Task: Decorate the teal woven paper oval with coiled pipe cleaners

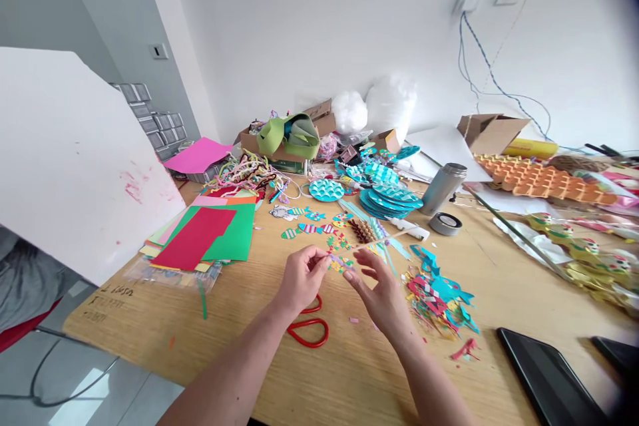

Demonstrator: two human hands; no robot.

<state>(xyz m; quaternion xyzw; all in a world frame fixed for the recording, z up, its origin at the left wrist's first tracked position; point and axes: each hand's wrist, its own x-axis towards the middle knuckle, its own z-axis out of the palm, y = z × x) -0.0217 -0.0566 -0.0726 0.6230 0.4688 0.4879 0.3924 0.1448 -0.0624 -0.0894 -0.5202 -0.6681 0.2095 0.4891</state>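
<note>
Over the wooden table (349,373), my left hand (301,277) pinches a thin wooden stick (379,241) with a small colourful paper piece (340,261) on its near end. My right hand (383,296) is just to the right of that piece, its fingertips pinched at it. Red-handled scissors (308,331) lie on the table beneath my hands. Paper fish cut-outs (309,229) lie just beyond, and a heap of blue and red paper scraps (439,296) sits to the right.
A stack of red, green and pink paper sheets (204,237) lies left. Teal paper discs (389,200), a metal flask (443,188) and a tape roll (445,223) stand behind. A white board (70,160) leans far left. Cardboard boxes (492,132) line the wall. A dark tablet (549,379) lies at right.
</note>
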